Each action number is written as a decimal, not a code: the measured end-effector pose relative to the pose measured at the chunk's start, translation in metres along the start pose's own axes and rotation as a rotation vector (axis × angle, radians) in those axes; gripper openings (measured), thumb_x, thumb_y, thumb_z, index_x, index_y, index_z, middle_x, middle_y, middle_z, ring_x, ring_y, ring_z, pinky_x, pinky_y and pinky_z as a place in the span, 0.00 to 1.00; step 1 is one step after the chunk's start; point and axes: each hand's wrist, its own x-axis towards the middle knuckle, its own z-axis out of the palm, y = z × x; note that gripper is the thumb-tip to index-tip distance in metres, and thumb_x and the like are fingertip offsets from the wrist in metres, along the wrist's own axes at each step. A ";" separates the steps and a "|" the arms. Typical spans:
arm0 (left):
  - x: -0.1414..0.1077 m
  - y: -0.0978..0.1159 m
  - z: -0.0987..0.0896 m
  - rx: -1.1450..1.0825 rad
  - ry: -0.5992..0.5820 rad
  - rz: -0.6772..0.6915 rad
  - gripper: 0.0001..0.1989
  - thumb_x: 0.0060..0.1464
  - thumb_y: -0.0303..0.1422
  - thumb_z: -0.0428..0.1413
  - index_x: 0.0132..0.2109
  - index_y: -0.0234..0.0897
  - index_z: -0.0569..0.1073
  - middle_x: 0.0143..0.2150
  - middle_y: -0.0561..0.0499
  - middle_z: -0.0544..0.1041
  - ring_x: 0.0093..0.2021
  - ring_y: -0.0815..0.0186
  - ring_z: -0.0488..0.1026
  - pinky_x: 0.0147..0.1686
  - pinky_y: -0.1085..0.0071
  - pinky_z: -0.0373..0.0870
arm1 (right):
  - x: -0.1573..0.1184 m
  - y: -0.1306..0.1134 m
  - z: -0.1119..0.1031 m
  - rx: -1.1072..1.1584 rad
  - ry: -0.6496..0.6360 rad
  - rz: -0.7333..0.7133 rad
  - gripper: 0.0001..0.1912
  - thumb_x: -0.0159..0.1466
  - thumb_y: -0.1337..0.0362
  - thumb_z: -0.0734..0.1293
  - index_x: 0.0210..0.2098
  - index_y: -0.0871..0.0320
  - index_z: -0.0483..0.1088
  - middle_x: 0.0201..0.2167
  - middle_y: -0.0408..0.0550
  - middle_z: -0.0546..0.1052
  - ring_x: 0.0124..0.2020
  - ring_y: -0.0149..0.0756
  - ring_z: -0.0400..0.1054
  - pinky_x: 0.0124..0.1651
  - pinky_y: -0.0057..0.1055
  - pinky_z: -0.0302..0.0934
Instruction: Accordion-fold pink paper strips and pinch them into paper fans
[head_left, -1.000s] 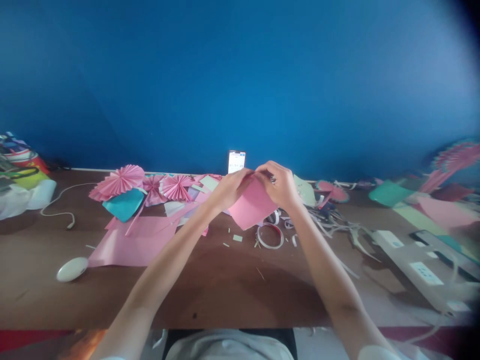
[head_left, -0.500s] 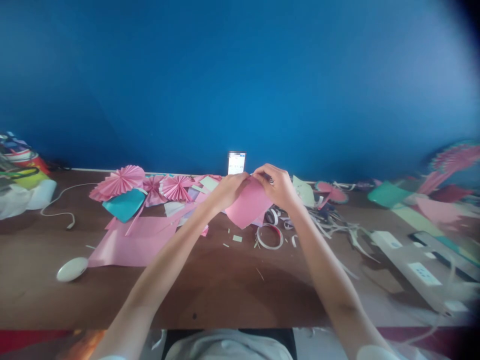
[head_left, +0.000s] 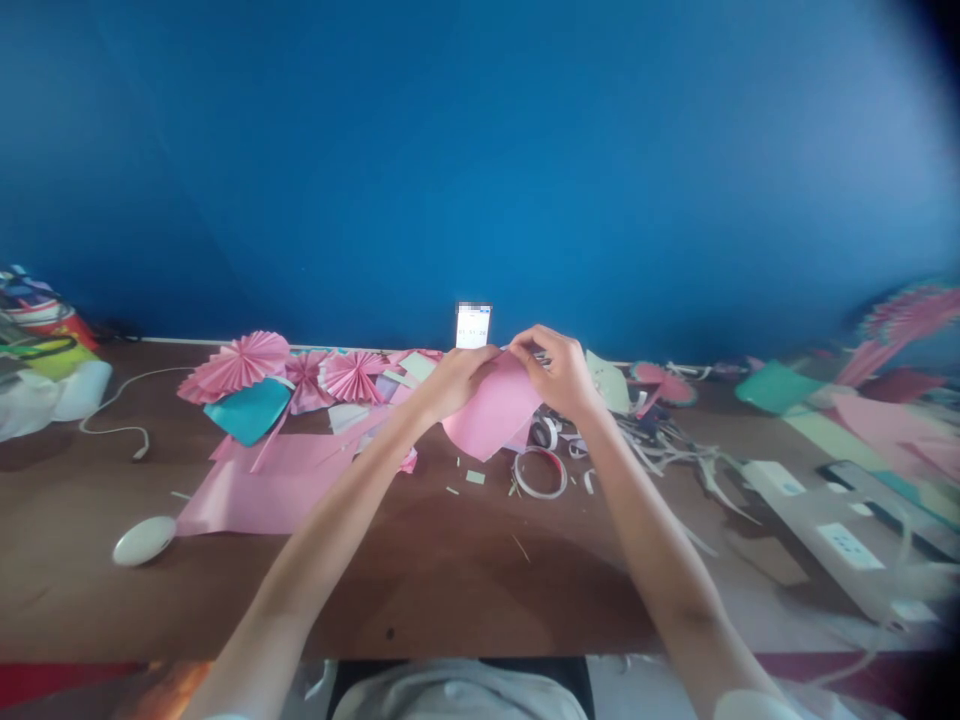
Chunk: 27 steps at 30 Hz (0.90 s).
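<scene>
Pink paper (head_left: 495, 410) is held up between both hands, its top edge at the fingertips. The right hand (head_left: 561, 368) pinches that edge with thumb and forefinger nearly together, the other fingers loosely curled. The left hand (head_left: 461, 378) seems closed on the edge just beside it, though its back hides most of the fingers.

To do this well, I'd judge, keep both pinches light and close together, press evenly along the edge, and let the lower part hang free so no stray crease forms.

The pinched end points up and away toward the phone (head_left: 473, 326); the blunt, rounded lower end points down toward the person, slightly left. Its long axis is unclear, since the left hand covers one side.

Farther out, a white ring (head_left: 541, 495) lies on the table (head_left: 450, 570), nearer the person than the paper, with a pink sheet (head_left: 262, 490) to the left.
</scene>
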 end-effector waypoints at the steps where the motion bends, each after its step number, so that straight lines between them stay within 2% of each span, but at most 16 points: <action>1: 0.000 0.000 0.000 -0.011 0.003 0.002 0.15 0.65 0.30 0.42 0.47 0.36 0.73 0.36 0.49 0.77 0.34 0.64 0.71 0.33 0.71 0.60 | 0.000 0.000 0.001 0.019 -0.008 0.008 0.08 0.66 0.63 0.62 0.35 0.55 0.73 0.35 0.47 0.78 0.37 0.38 0.71 0.41 0.34 0.61; 10: 0.001 0.004 0.003 -0.061 0.016 0.000 0.17 0.66 0.37 0.44 0.32 0.35 0.70 0.26 0.53 0.70 0.27 0.68 0.65 0.27 0.71 0.53 | -0.001 0.001 0.003 0.060 -0.016 0.034 0.07 0.64 0.62 0.65 0.33 0.55 0.75 0.33 0.46 0.79 0.35 0.37 0.71 0.38 0.33 0.62; 17: -0.001 0.014 0.001 -0.060 0.050 -0.012 0.18 0.66 0.37 0.43 0.33 0.35 0.71 0.26 0.52 0.72 0.27 0.68 0.66 0.29 0.71 0.56 | -0.001 -0.001 0.001 0.074 -0.016 0.039 0.07 0.64 0.63 0.65 0.33 0.55 0.76 0.32 0.46 0.79 0.35 0.38 0.72 0.37 0.33 0.63; 23: 0.001 -0.001 0.000 -0.048 -0.050 0.017 0.13 0.65 0.33 0.45 0.38 0.35 0.72 0.30 0.51 0.73 0.30 0.66 0.68 0.32 0.70 0.59 | -0.001 0.002 -0.002 0.075 0.015 0.057 0.07 0.62 0.65 0.65 0.31 0.55 0.76 0.31 0.45 0.79 0.33 0.37 0.72 0.37 0.33 0.63; 27: 0.002 -0.006 0.000 -0.035 -0.060 -0.027 0.14 0.65 0.34 0.44 0.35 0.36 0.71 0.29 0.52 0.72 0.29 0.67 0.66 0.31 0.70 0.57 | 0.000 0.002 -0.003 0.075 0.051 0.077 0.07 0.62 0.64 0.65 0.31 0.55 0.76 0.30 0.44 0.78 0.32 0.36 0.71 0.36 0.32 0.62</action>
